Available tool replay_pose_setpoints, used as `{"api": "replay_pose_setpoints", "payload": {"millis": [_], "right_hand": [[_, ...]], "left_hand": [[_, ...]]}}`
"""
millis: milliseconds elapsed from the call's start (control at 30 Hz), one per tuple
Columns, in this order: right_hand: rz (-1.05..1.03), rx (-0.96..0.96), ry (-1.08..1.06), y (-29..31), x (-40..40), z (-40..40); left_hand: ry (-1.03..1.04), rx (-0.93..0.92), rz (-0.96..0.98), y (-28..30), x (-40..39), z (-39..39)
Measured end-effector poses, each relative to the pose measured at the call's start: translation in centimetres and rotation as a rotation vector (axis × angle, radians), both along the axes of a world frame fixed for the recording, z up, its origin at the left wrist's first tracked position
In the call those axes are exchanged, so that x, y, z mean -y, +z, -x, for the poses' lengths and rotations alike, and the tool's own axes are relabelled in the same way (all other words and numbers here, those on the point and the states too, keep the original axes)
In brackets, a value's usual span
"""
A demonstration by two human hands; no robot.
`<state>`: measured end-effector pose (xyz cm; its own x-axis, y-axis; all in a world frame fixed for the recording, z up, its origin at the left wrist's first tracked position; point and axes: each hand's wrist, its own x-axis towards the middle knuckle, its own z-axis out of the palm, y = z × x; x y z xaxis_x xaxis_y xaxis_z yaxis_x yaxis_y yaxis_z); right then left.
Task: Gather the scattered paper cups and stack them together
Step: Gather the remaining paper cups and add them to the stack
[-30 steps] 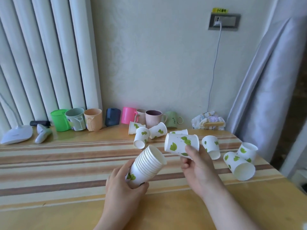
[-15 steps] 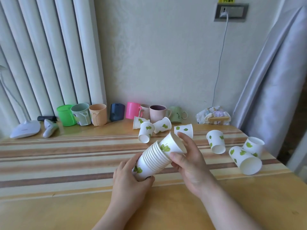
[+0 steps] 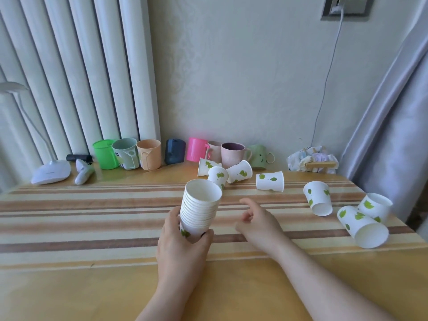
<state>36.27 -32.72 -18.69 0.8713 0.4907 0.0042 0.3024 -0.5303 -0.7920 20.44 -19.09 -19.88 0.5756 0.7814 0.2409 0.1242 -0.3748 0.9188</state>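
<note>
My left hand (image 3: 183,246) grips the base of a stack of white paper cups with green leaf prints (image 3: 200,205), held nearly upright with its mouth facing up. My right hand (image 3: 257,221) hovers just right of the stack, fingers loosely curled, holding nothing. Loose cups lie on the striped table: three in a cluster behind the stack (image 3: 239,173), one upside down (image 3: 270,181), one tipped (image 3: 318,200), and two at the right edge (image 3: 361,227), (image 3: 375,206).
A row of coloured plastic and ceramic mugs (image 3: 149,154) lines the back wall. A white desk lamp base (image 3: 51,173) and a small white device (image 3: 83,173) sit at the back left. A crumpled packet (image 3: 311,159) lies back right, beside a curtain (image 3: 393,126).
My right hand pushed the cup it held into the stack and let go, drawing back to the right. The left hand tilted the stack upright.
</note>
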Motion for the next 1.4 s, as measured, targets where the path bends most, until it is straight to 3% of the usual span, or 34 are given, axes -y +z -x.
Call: {"api": "replay_pose_setpoints", "payload": {"millis": [133,333,433,533,800,900,967,1133,1233,1400], "right_hand": [[-0.010,-0.106,-0.065,1.5,-4.7,-3.1],[-0.236,-0.217,-0.255,2.0,-11.6,-6.7],[-0.205,-0.277,-0.340,2.7,-14.1,-7.7],[-0.108,-0.175,-0.361,1.9,-15.1,-7.6],[-0.227,-0.243,0.030,1.8,-10.4,-5.9],[-0.282,-0.288,0.063,1.4,-7.2,-4.8],[-0.425,-0.391,0.038,1.4,-5.2,-4.3],[-1.067,-0.868,-0.044,3.4,-1.3,-1.6],[-1.162,-0.851,0.134,4.9,-0.6,0.6],[-1.039,-0.617,0.416,5.3,-0.8,2.4]], "left_hand": [[-0.012,-0.023,0.050,0.0,0.1,-0.3],[-0.013,-0.043,0.042,-0.4,0.2,-0.6],[0.000,-0.051,0.044,-0.4,0.2,-0.6],[0.008,-0.059,0.054,-0.2,0.2,-0.7],[0.000,-0.090,0.042,0.6,0.6,-0.4],[-0.009,-0.100,0.026,1.0,0.8,-0.3],[-0.020,-0.114,0.000,1.3,0.9,-0.2],[-0.040,-0.130,-0.043,1.7,1.3,0.1],[-0.047,-0.130,-0.067,1.8,1.5,0.2],[-0.051,-0.119,-0.084,1.8,1.5,0.2]]}}
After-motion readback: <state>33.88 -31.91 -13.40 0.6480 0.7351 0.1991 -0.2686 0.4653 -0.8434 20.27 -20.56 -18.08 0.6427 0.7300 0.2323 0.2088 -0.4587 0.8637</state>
